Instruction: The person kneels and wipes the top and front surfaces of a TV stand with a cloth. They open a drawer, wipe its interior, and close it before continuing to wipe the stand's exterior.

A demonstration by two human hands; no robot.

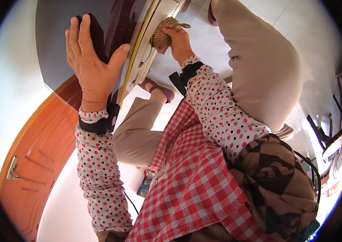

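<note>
My left hand [93, 60] rests with fingers spread over a dark, glossy surface with a clear sheet over it [59, 39]. To its right, my right hand [180, 40] grips a folded brown-and-beige striped cloth [163, 34] with a hanging loop. The cloth lies against the cream side panel [142, 57] of the furniture, just below a yellow-edged rim. Both wrists wear black straps over dotted sleeves.
A wooden door [41, 154] with a metal handle stands at the lower left. My bent legs and purple shoes [161, 89] are on the tiled floor. Dark-framed items [325, 130] are at the right rim, and a blue patterned item [144, 186] lies beside the checked apron.
</note>
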